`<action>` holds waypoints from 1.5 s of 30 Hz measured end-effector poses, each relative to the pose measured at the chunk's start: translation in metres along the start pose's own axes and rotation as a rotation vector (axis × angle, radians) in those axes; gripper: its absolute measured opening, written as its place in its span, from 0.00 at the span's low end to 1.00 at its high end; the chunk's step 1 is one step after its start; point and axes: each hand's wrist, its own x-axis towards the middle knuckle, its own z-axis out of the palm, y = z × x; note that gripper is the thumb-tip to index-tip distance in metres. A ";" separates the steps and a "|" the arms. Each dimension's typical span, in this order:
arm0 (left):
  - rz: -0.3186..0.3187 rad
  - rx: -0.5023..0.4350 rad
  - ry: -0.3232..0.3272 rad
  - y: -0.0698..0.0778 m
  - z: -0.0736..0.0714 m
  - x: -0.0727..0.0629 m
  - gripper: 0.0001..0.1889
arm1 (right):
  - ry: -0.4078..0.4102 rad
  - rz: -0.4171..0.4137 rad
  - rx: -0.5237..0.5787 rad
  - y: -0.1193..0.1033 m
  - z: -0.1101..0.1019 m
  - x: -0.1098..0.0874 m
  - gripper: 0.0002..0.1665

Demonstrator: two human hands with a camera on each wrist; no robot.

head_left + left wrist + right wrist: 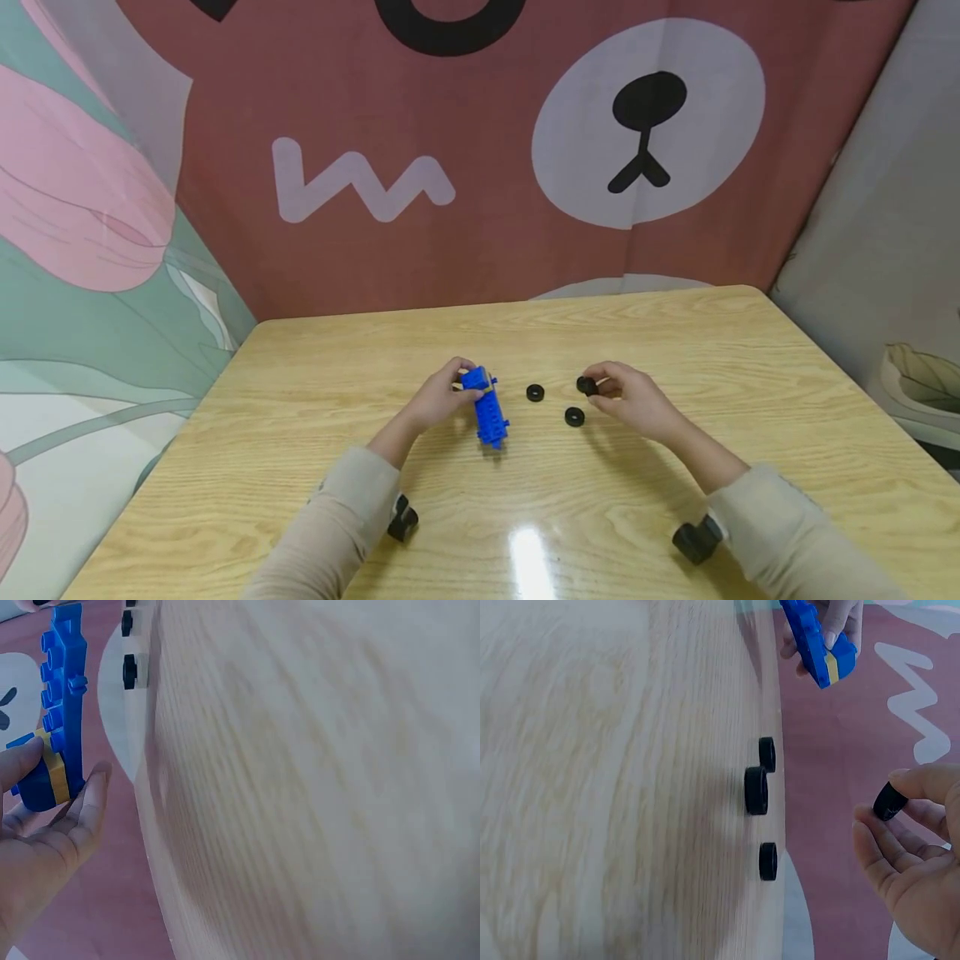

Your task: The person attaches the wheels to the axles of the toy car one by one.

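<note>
My left hand [438, 398] grips the blue block-built toy vehicle body [491, 417] at its cab end, thumb on one side and fingers on the other. Studs, short side pegs and a yellow band [56, 769] show on it in the left wrist view. In my right hand [632, 402] a small black toy wheel [889, 802] is pinched between thumb and fingers, held above the table. Three more black wheels stand out in the right wrist view: a near one [756, 790], a farther one [767, 754] and a lower one [768, 861]. Only two of these loose wheels show clearly in the head view.
Both hands work over a light wood-grain table [300, 467]. A fabric backdrop [480, 250] with a printed bear face hangs behind its far edge. Black camera mounts sit at the left wrist [403, 518] and the right wrist [697, 540].
</note>
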 end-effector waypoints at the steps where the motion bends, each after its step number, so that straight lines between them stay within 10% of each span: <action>1: 0.003 -0.009 -0.001 0.001 0.000 0.000 0.15 | 0.002 0.000 0.006 -0.001 0.001 0.000 0.18; 21: 0.031 -0.396 -0.115 0.018 0.010 -0.010 0.18 | -0.018 0.025 0.158 -0.018 0.010 0.002 0.18; 45: 0.077 -0.412 -0.176 0.036 0.020 -0.016 0.18 | -0.052 -0.002 0.345 -0.032 0.028 0.005 0.16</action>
